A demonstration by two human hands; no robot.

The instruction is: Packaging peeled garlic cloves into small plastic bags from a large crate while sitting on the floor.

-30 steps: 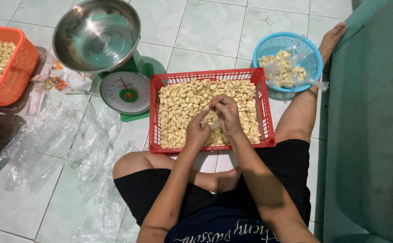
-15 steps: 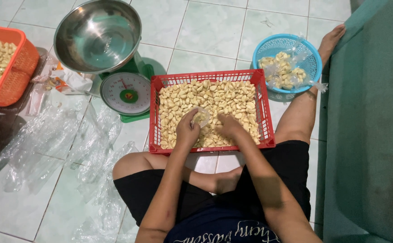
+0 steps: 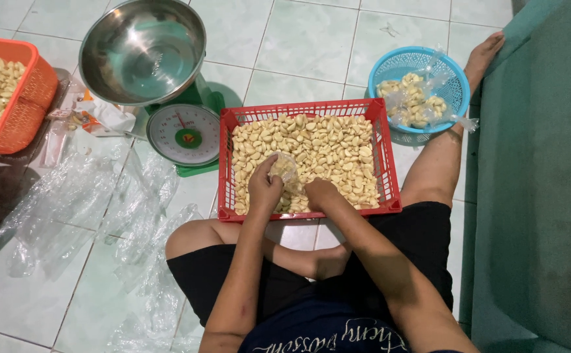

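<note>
The left hand (image 3: 264,189) has its grip closed around a small clear bag (image 3: 284,168) over the red basket (image 3: 390,171) on the floor. The right hand (image 3: 320,194) digs into the pale pieces (image 3: 324,147); I cannot tell its grip. A green scale (image 3: 184,134) stands beside the basket.

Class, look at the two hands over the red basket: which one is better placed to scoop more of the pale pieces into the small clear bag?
Probably the right hand: it lies low among the pale pieces in the red basket, with nothing visibly held. The left hand holds the small clear bag.
</note>
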